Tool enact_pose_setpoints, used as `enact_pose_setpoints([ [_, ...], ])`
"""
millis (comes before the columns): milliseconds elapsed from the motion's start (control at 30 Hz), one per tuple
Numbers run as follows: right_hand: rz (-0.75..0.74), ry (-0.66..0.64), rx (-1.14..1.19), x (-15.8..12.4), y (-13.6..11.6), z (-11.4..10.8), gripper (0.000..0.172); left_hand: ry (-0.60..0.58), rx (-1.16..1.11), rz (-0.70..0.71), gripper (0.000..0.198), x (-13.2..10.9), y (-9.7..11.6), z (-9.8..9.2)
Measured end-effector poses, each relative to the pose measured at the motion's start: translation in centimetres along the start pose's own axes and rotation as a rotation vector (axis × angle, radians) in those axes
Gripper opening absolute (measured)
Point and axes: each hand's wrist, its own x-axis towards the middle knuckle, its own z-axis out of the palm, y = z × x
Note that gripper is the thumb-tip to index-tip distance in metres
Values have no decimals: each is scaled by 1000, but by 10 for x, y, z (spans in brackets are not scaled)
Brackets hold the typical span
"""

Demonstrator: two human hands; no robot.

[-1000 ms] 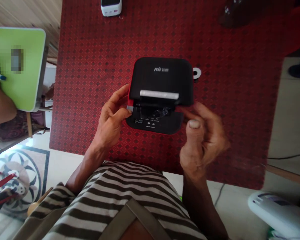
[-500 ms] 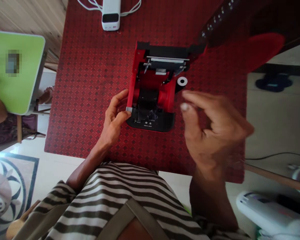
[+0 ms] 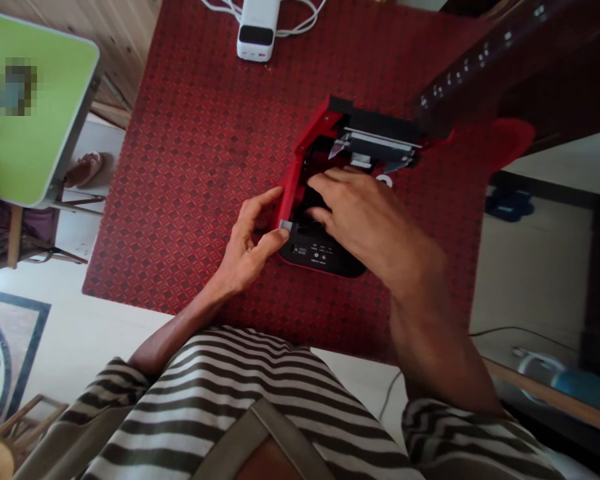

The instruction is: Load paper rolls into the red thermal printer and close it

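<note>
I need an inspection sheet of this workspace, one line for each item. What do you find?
Surface: red patterned mat, printer resting on it.
Things at hand: black-and-red receipt printer, lid open; white ring, partly behind the right hand.
Grips: left hand pinches the silver tab; right hand reaches over the open printer.
Clutter: white power bank; dark studded strip, unclear.
Cables: white cables at the power bank; thin dark cable on the floor.
Surroundings: green table, sandal, patterned floor inlay.
</note>
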Motion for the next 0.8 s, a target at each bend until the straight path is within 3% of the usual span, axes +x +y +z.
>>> enact_pose_setpoints([
  [100,-24,56,152,4,15,12,9,26,-30,9,66,0,-1,2],
  [233,-91,85,194,5,25,16,11,38,-57,-2,66,0,-2,4],
  [533,-59,73,136,-20,2,-32,11,24,-38,-18,64,-2,6,1],
  [667,9,253,199,-53,-22,-57,26,11,-23,-13,66,-2,5,-1],
  [800,212,568,365,-91,-24,-62,28,30,8,5,68,0,-1,-1],
])
